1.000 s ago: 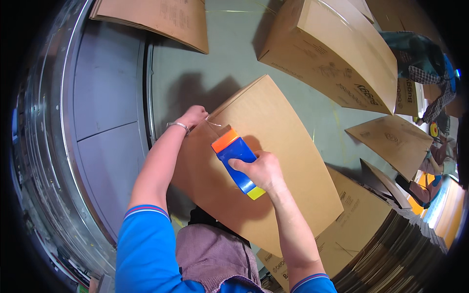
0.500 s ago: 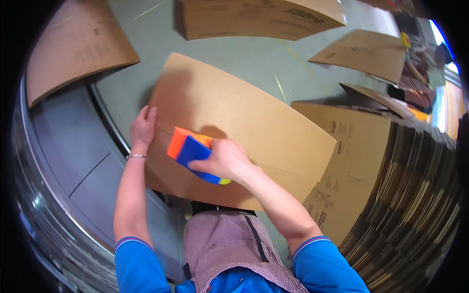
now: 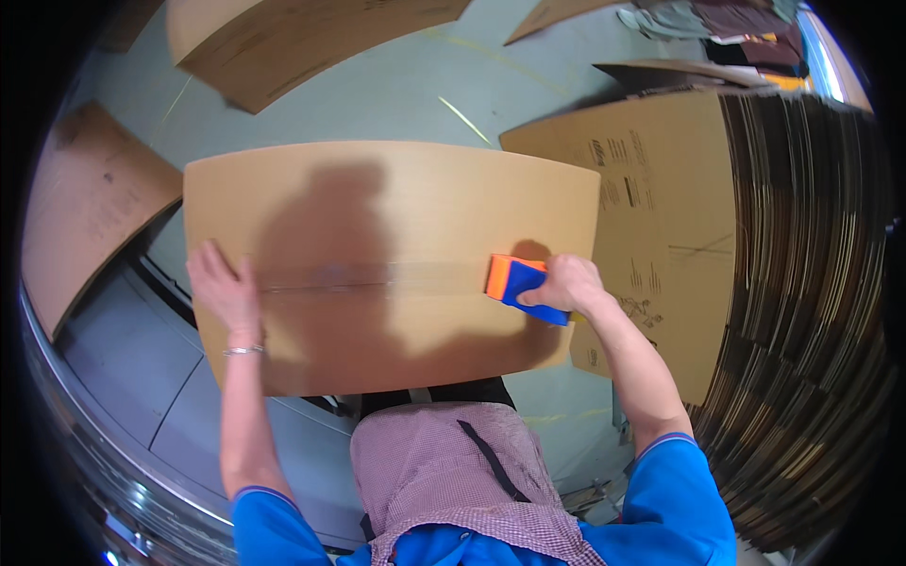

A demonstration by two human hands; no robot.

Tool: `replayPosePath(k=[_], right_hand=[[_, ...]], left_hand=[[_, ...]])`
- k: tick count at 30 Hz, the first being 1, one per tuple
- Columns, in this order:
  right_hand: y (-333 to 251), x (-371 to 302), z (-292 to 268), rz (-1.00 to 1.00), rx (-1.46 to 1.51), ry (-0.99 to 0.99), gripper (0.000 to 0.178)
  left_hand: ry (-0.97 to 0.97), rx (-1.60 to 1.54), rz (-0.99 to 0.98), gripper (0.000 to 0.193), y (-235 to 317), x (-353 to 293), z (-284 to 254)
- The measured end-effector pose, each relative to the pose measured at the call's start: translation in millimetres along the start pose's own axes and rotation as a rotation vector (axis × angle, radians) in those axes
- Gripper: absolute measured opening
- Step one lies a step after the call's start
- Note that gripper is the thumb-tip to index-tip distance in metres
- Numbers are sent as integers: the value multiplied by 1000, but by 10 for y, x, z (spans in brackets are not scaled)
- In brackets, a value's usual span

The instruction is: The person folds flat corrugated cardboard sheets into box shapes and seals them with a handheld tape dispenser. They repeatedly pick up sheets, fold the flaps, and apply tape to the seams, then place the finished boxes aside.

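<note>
In front of me is a large brown cardboard box [image 3: 453,203], its broad face up and a seam running left to right across the middle. My left hand [image 3: 225,288] rests on that face near the left edge, fingers spread. Toward the right end, my right hand [image 3: 569,285] is wrapped round an orange and blue tape dispenser [image 3: 528,294], whose orange front end is against the cardboard. Clear tape [image 3: 425,280] lies along the seam between the left hand and the dispenser. My palm hides part of the dispenser's back.
A tall stack of flattened cardboard [image 3: 802,283] rises at the right, beside the box. More boxes stand on the floor at the far left [image 3: 104,198] and far side [image 3: 302,47]. Grey metal panels [image 3: 132,349] lie at the left. A person's clothing [image 3: 717,24] shows at the far right.
The dispenser has moved right along the seam in my right hand, leaving tape behind it. My left hand has shifted onto the box's face. The box now appears squarer to me.
</note>
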State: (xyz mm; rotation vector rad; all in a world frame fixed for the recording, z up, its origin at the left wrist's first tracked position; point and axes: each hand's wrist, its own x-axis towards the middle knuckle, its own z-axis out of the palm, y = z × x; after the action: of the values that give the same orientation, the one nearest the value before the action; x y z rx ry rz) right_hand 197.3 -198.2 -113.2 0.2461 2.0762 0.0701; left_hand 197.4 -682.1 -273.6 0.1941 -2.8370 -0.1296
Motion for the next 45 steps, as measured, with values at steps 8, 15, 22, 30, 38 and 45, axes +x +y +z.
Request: replayPosePath(k=[8, 15, 22, 30, 38, 45], right_hand=[[500, 49, 88, -298, 204, -14, 57], [2415, 383, 295, -499, 247, -26, 59], [3420, 909, 909, -156, 147, 59, 46], [2112, 1388, 1624, -106, 248, 326, 23], [2473, 1122, 2193, 160, 638, 80, 51], [2894, 249, 2741, 195, 1264, 238, 65]], left_hand=[[-427, -69, 229, 81, 3090, -901, 81], [-344, -10, 306, 78, 2997, -835, 163], [-335, 20, 339, 77, 3076, -823, 237], [-320, 49, 359, 74, 3141, -812, 235], [-703, -291, 1107, 55, 5305, -1329, -141], [-1063, 411, 1556, 42, 6039, -1340, -30]])
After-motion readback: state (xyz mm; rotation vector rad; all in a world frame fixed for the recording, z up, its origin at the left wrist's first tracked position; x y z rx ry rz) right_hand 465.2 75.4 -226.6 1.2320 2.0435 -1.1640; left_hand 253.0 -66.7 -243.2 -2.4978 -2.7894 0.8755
